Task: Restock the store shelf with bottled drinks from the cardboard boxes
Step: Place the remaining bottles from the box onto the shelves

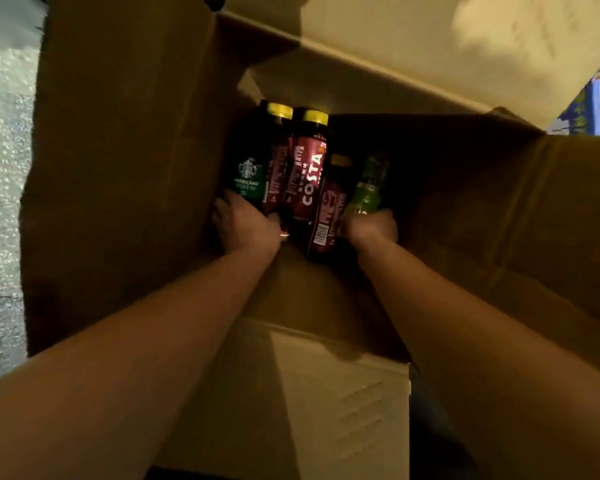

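Note:
Both my arms reach down into a deep open cardboard box (125, 174). Several bottles lie at its bottom: a dark Starbucks bottle (248, 174) with a green label, two maroon Costa bottles (307, 174) with yellow caps, a third maroon bottle (328, 220) lower down, and a green bottle (369, 188). My left hand (245, 225) is closed over the bases of the Starbucks bottle and the maroon bottle beside it. My right hand (373, 226) grips the base of the green bottle. The box interior is dim.
The box flaps stand open: a lit far flap (430, 39), a right flap (534, 209) and a near flap (343, 403). Speckled grey floor (0, 168) shows at the left. A blue patterned thing (589, 109) peeks past the upper right flap.

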Tool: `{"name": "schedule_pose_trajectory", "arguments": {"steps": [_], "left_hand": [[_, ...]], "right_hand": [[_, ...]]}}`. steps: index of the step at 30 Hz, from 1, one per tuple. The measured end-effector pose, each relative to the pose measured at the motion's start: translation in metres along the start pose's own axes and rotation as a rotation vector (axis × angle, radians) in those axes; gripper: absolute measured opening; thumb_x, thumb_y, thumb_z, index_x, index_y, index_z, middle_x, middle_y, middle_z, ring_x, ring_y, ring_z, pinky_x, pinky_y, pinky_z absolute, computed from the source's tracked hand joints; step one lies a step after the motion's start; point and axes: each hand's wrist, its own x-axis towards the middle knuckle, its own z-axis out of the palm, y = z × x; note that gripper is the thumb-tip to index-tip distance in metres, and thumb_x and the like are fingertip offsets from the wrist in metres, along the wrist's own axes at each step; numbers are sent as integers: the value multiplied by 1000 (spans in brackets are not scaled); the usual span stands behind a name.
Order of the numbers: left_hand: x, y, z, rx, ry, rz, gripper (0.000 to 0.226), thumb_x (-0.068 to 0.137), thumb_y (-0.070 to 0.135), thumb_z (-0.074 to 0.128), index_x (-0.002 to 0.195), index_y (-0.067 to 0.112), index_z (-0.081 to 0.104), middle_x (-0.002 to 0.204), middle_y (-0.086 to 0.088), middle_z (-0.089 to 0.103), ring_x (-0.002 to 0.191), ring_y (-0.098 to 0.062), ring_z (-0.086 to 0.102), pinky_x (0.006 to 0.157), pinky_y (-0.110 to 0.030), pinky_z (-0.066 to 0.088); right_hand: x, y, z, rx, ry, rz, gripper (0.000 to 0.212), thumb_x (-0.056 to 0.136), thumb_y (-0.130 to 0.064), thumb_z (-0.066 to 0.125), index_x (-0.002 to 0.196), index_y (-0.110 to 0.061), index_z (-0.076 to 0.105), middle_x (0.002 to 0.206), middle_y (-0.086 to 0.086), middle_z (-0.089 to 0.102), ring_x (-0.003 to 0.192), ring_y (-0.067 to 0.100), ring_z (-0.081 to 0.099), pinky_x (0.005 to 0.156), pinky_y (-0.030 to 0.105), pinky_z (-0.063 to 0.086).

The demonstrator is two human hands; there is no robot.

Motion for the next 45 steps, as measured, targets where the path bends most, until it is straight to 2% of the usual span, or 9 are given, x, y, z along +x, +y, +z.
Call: {"name": "schedule_pose_trajectory", "arguments": {"steps": [10,17,24,27,32,37,40,43,45], "left_hand": [[-18,7,-8,-397,-427,7,75,71,14,79,134,17,38,124,-1,55,104,-16,52,84,-29,40],[-81,37,-61,-609,-493,66,55,75,16,76,120,26,46,93,11,58,81,-5,56,63,-13,44],[-137,55,-140,-726,-569,173,46,80,13,71,117,23,46,114,-6,63,99,-21,63,90,-42,52],[-161,58,-168,-762,-562,188,35,82,15,66,112,23,48,111,-8,63,103,-28,62,94,-52,49],[-212,55,-205,-860,-527,339,32,76,4,71,99,21,57,89,1,68,75,-9,69,64,-27,54],[-277,59,-240,-907,-557,376,38,73,7,76,102,27,60,106,-6,69,100,-28,65,94,-50,49],[-324,63,-267,-944,-532,440,42,71,10,78,107,25,62,106,-4,70,99,-27,66,92,-52,50],[-370,73,-301,-947,-495,563,45,71,14,80,109,26,59,107,-2,69,97,-26,66,84,-48,54],[-403,83,-329,-965,-461,679,39,72,13,79,102,27,60,97,4,70,90,-18,67,71,-33,54]], "right_hand": [[-25,-8,-21,377,-334,155,53,84,-6,66,132,-10,44,118,12,62,82,21,65,46,25,50],[-113,-17,-55,302,-384,82,44,80,2,63,120,-11,49,98,11,64,82,25,61,71,38,48],[-206,-33,-93,408,-359,-28,52,76,4,61,125,-13,51,119,17,62,104,33,61,74,35,49],[-239,-34,-106,474,-334,-138,56,69,13,59,122,-5,54,120,23,61,107,42,59,86,48,52],[-290,-31,-143,461,-320,-294,56,67,19,60,120,1,56,117,25,62,108,42,60,94,57,47],[-345,-17,-189,407,-265,-431,62,64,12,68,121,-7,54,117,17,64,108,34,61,91,57,49],[-384,-4,-220,457,-264,-503,61,63,14,66,119,-8,54,112,19,66,102,34,64,89,49,52],[-433,1,-260,472,-252,-606,49,67,12,67,106,-15,55,89,7,68,73,12,69,53,17,53],[-470,1,-285,487,-232,-680,45,67,10,67,101,-18,56,85,4,68,63,7,68,46,14,48]]}}
